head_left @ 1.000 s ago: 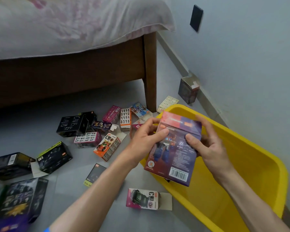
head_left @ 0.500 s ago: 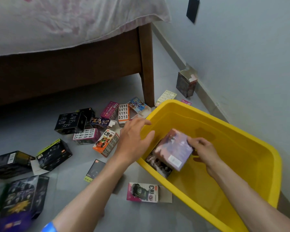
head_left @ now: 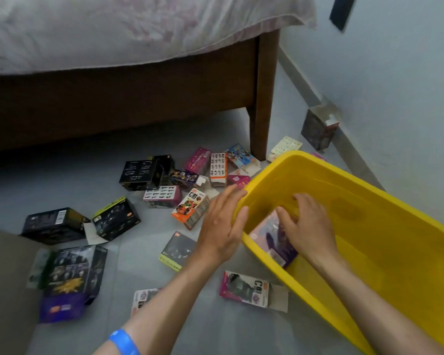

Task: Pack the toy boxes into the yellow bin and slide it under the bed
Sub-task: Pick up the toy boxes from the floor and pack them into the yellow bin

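The yellow bin (head_left: 385,201) stands on the floor at the right, beside the wall. Inside it, against the near-left wall, lies a purple toy box (head_left: 269,239). My right hand (head_left: 308,226) rests flat on that box, fingers spread. My left hand (head_left: 223,226) hovers open over the bin's left rim, holding nothing. Several toy boxes lie scattered on the floor to the left, among them an orange-and-white box (head_left: 190,208), a black box (head_left: 139,175) and a pink box (head_left: 244,289) in front of the bin.
The wooden bed frame (head_left: 113,98) with a white cover spans the back; its leg (head_left: 262,98) stands just behind the bin. A dark open box (head_left: 318,129) sits against the wall's skirting. A large dark-purple box (head_left: 72,278) lies at the near left.
Both hands held the purple box above the bin a second ago. The right hand lowered it into the bin and now presses it down; the left hand let go.
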Available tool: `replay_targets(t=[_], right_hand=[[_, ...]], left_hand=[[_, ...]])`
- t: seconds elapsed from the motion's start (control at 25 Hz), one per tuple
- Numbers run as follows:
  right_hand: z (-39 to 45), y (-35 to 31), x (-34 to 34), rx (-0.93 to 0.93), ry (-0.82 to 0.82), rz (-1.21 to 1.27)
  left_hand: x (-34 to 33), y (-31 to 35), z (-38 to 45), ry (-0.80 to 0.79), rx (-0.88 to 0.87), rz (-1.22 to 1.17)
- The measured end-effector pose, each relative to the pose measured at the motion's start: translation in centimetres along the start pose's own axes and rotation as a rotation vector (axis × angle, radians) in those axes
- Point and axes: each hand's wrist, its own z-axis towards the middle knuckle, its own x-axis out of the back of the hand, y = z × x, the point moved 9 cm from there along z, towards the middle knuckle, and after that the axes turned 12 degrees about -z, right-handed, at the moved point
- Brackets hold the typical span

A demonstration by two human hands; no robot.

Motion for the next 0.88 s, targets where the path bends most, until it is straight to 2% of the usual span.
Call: replay_targets(t=[0.08,0.16,0.24,0.36,0.4,0.48,0.56,0.68,0.8,0.88], right_hand=[[-0.6,-7.0,3.0,0.247,0.17,0.033],[-1.8,-15.0,3.4,0.464,0.216,0.122],[-3.4,-21.8,0.9,0.586,0.102,0.166],[-5.7,-27.2,-5.6,0.669,-0.195,0.146],[-6.4,-27.6,-7.7,0.681,-0.282,0.138],[-7.3,-27.1,-9.9,0.696,-0.343,0.13],[-8.1,-26.2,-10.7,0.71,-0.372,0.076],[-7.7,-26.4,-10.5,0.703,-0.397,0.082],[-3.2,-26.7,-6.6,0.455,-0.287,0.459],[-0.5,-26.9,-4.0,0.39,-0.289,0.606]], left_hand=[[4.6,-1.7,-1.0,0.175,0.085,-0.046],[10.6,-6.1,-3.3,0.308,0.197,0.057],[17.2,-12.4,-6.6,0.385,0.356,0.22],[26.2,-23.9,-14.7,0.418,0.884,0.432],[27.7,-27.0,-17.7,0.377,1.043,0.403],[27.9,-30.7,-21.1,0.268,1.163,0.219],[27.5,-31.1,-21.8,0.173,1.177,0.186],[28.8,-26.9,-15.9,-0.06,1.082,0.374],[27.9,-18.9,-6.9,-0.477,0.802,0.482],[25.7,-11.9,-3.2,-0.58,0.573,0.45]])
